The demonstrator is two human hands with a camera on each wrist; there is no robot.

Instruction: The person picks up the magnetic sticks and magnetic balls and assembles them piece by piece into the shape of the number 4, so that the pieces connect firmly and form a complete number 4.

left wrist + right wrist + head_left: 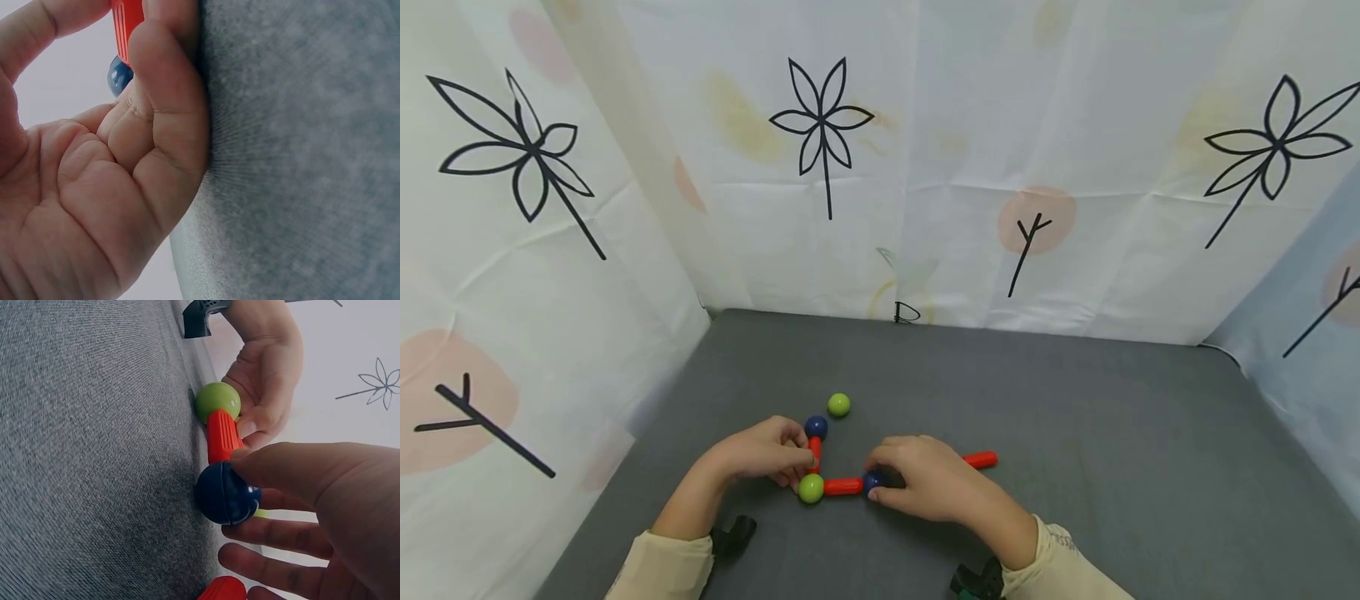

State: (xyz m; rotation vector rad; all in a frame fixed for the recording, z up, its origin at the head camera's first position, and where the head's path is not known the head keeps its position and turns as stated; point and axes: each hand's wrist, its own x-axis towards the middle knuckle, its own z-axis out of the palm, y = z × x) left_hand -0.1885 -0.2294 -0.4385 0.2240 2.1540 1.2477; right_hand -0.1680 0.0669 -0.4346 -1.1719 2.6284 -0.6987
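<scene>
On the grey table, red rods and coloured balls form an L. At its corner sits a green ball (811,488), with a short red rod (816,452) running away from it to a blue ball (816,427). My left hand (758,457) pinches that rod, also seen in the left wrist view with the blue ball (119,76) beyond it. A second red rod (843,487) joins the corner ball to another blue ball (226,494), which my right hand (934,477) grips between thumb and fingers. The right hand covers part of this ball in the head view.
A loose green ball (838,405) lies just beyond the L. Another red rod (981,460) shows to the right, partly behind the right hand. A patterned white cloth (955,150) hangs around the table's back and sides.
</scene>
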